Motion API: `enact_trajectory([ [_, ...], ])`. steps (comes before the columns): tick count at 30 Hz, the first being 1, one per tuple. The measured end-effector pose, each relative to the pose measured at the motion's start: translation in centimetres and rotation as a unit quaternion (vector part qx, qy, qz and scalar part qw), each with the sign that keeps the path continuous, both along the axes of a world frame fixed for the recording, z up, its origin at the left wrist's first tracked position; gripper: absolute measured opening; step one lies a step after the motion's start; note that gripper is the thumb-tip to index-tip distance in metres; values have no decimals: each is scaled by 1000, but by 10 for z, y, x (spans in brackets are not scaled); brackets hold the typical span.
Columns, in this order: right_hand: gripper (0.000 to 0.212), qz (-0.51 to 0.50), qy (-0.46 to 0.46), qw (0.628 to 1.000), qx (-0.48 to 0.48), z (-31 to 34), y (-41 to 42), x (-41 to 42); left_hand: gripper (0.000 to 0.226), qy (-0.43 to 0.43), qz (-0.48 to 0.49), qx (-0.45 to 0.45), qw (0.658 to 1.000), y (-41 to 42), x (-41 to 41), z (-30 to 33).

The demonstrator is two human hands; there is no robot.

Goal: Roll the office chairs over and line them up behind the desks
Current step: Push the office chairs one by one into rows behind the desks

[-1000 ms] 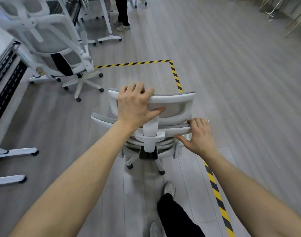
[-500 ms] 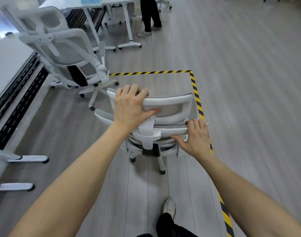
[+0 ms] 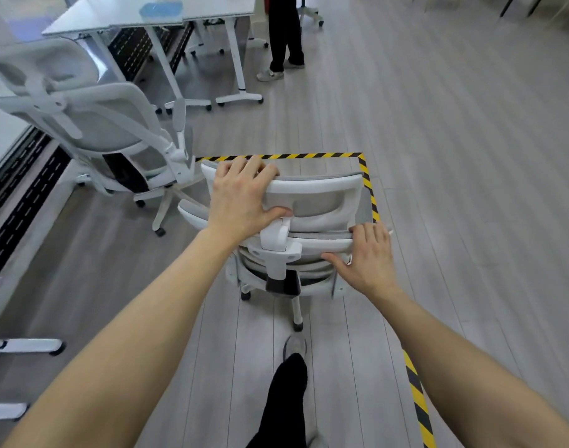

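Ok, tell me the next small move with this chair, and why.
Probably steer the chair gently left and keep rolling it forward. Both hands grip it, left hand on the headrest, right hand on the backrest edge, and the parked chair and desk lie ahead to the left.

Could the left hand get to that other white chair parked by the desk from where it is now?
Probably yes. The left hand grips the headrest of the pushed chair, and the parked chair stands just to its left with open floor between. It would need to let go first.

Head-worn view, forward and downward.
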State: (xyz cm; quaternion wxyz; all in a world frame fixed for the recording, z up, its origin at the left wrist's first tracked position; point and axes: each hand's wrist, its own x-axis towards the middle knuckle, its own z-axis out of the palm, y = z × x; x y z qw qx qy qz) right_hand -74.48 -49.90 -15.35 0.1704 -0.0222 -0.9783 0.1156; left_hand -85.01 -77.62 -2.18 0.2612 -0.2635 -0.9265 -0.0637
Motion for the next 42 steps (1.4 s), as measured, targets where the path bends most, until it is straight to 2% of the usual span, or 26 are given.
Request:
enact_trajectory([
  [9,87,-27,-16,999,23,2,39,-116,70,74,-58,46,995,40,-125,-18],
  [23,91,-48,-31,998,-12,1,100,-271,67,82,-43,55,994,105,-275,-23],
  [33,98,-16,-57,998,-8,4,170,-389,63,45,20,29,998,169,-360,-17],
  [42,91,-5,-71,997,8,10,194,-455,62,23,44,34,998,197,-416,-13],
])
